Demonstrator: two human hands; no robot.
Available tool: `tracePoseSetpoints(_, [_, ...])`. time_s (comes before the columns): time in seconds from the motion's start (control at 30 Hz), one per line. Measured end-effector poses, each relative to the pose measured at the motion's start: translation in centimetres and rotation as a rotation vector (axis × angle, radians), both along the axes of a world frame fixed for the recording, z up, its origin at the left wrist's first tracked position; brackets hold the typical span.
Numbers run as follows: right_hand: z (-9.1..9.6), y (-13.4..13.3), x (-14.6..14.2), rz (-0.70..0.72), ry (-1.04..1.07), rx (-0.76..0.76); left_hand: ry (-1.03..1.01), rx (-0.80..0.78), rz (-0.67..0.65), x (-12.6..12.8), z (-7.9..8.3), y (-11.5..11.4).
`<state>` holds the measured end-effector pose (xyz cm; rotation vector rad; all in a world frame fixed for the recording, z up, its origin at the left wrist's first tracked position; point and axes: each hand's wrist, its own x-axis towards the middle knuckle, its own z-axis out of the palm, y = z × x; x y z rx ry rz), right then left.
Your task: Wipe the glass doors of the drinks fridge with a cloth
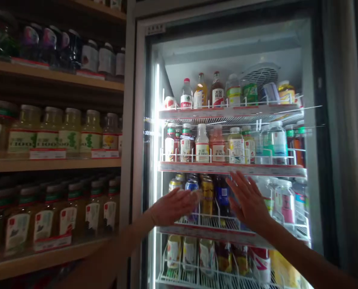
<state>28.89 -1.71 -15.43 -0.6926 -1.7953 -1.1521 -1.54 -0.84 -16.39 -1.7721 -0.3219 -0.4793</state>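
I face a lit drinks fridge (227, 116) with wire shelves of bottles and cans. My left hand (174, 205) reaches in at the third shelf, fingers stretched flat toward a row of cans (192, 185), holding nothing. My right hand (247, 200) is raised beside it, palm open and fingers spread, in front of dark bottles (222, 194) on the same shelf. Neither hand grips anything. Both forearms come up from the bottom of the frame.
The fridge frame (137, 160) stands at the left of the opening. Wooden shelves (52, 164) at left hold rows of jars and bottles with price tags. More bottles (206, 255) stand on the lowest fridge shelf. A dark curtain-like edge (344, 140) is at right.
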Motion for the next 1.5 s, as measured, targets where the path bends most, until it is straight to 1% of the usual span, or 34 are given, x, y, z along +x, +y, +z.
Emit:
tracePoseSetpoints(0.03, [0.1, 0.0, -0.2, -0.008, 0.017, 0.002, -0.158, 0.011, 0.025, -0.5, 0.1, 0.0])
tracePoseSetpoints(0.07, [0.2, 0.0, -0.5, -0.014, 0.024, 0.003, -0.272, 0.017, 0.037, -0.9, 0.2, 0.0])
tracePoseSetpoints(0.1, [0.3, 0.0, -0.7, -0.019, 0.018, 0.002, -0.297, 0.012, 0.036, -1.2, 0.1, 0.0])
tracePoseSetpoints(0.13, [0.4, -0.1, -0.9, -0.021, -0.002, 0.0, -0.229, -0.003, 0.021, -1.5, 0.0, -0.2])
tracePoseSetpoints(0.2, [0.6, -0.1, -1.4, -0.015, -0.056, -0.001, 0.032, -0.04, -0.028, -1.9, -0.1, -0.5])
tracePoseSetpoints(0.23, [0.8, -0.2, -1.6, -0.01, -0.074, 0.002, 0.098, -0.047, -0.035, -2.1, 0.0, -0.6])
tracePoseSetpoints(0.27, [0.9, -0.2, -1.8, -0.005, -0.077, 0.01, 0.062, -0.043, -0.023, -2.3, 0.2, -0.6])
tracePoseSetpoints(0.3, [1.2, -0.2, -1.9, -0.006, -0.067, 0.012, -0.072, -0.027, 0.001, -2.5, 0.5, -0.6])
tracePoseSetpoints(0.37, [1.7, -0.1, -2.2, -0.005, -0.033, 0.027, -0.411, 0.015, 0.043, -2.6, 1.2, -0.4])
tracePoseSetpoints(0.4, [1.9, -0.1, -2.3, -0.006, -0.028, 0.032, -0.48, 0.026, 0.036, -2.7, 1.4, -0.3])
tracePoseSetpoints(0.43, [2.2, -0.1, -2.5, -0.004, -0.038, 0.035, -0.448, 0.021, 0.012, -2.7, 1.6, -0.2])
tracePoseSetpoints(0.5, [2.6, -0.1, -2.6, 0.006, -0.069, 0.046, -0.236, -0.02, -0.042, -2.6, 2.1, 0.1])
tracePoseSetpoints(0.53, [2.8, -0.1, -2.7, 0.011, -0.078, 0.049, -0.182, -0.033, -0.05, -2.7, 2.5, 0.2])
tracePoseSetpoints(0.57, [3.0, -0.2, -2.7, 0.013, -0.073, 0.048, -0.22, -0.031, -0.044, -2.7, 2.9, 0.3])
tracePoseSetpoints(0.67, [3.4, -0.3, -2.7, 0.008, -0.019, 0.049, -0.628, 0.051, 0.0, -2.8, 4.1, 0.4])
tracePoseSetpoints(0.7, [3.5, -0.3, -2.6, 0.007, -0.011, 0.049, -0.678, 0.067, 0.006, -2.8, 4.1, 0.4])
tracePoseSetpoints(0.73, [3.5, -0.3, -2.5, 0.01, -0.017, 0.05, -0.638, 0.069, 0.002, -2.8, 3.9, 0.3])
tracePoseSetpoints(0.83, [3.6, -0.3, -2.1, 0.017, -0.072, 0.055, -0.28, 0.018, -0.023, -3.1, 2.7, -0.1])
tracePoseSetpoints(0.87, [3.6, -0.2, -1.9, 0.016, -0.08, 0.056, -0.235, 0.004, -0.02, -3.3, 2.5, -0.2])
tracePoseSetpoints(0.9, [3.8, -0.1, -1.8, 0.014, -0.074, 0.057, -0.266, -0.002, -0.007, -3.4, 2.5, -0.2])
tracePoseSetpoints(0.97, [4.1, -0.1, -1.7, 0.02, -0.033, 0.058, -0.497, 0.015, 0.028, -3.2, 3.1, -0.1])
tracePoseSetpoints(1.0, [4.2, -0.1, -1.8, 0.028, -0.012, 0.053, -0.599, 0.027, 0.029, -2.8, 3.5, 0.0])
tracePoseSetpoints(1.03, [4.3, -0.1, -2.1, 0.042, -0.004, 0.043, -0.653, 0.025, 0.019, -2.0, 4.1, 0.2])
tracePoseSetpoints(1.1, [4.5, -0.3, -3.0, 0.106, -0.032, 0.028, -0.68, -0.017, -0.019, 0.3, 5.2, 0.5])
tracePoseSetpoints(1.13, [4.7, -0.5, -3.7, 0.162, -0.056, 0.022, -0.697, -0.046, -0.046, 1.7, 5.7, 0.7])
tracePoseSetpoints(1.23, [5.8, -0.8, -6.5, 0.38, -0.059, -0.015, -0.881, -0.098, -0.158, 5.7, 7.3, 1.2])
tracePoseSetpoints(1.3, [6.9, -0.8, -8.8, 0.464, 0.021, -0.069, -0.914, -0.121, -0.245, 6.7, 7.9, 1.2])
tracePoseSetpoints(1.33, [7.4, -0.7, -10.2, 0.46, 0.062, -0.1, -0.89, -0.14, -0.263, 6.3, 7.8, 1.1])
tracePoseSetpoints(1.37, [7.9, -0.7, -11.7, 0.424, 0.097, -0.127, -0.85, -0.161, -0.255, 5.5, 7.6, 0.9])
tracePoseSetpoints(1.43, [8.5, -0.5, -14.8, 0.301, 0.14, -0.16, -0.77, -0.183, -0.167, 2.6, 6.7, 0.5])
tracePoseSetpoints(1.47, [8.7, -0.3, -16.3, 0.235, 0.153, -0.158, -0.738, -0.176, -0.098, 0.9, 6.4, 0.4])
tracePoseSetpoints(1.5, [9.0, -0.1, -17.6, 0.179, 0.159, -0.141, -0.752, -0.135, -0.041, -0.8, 6.1, 0.3])
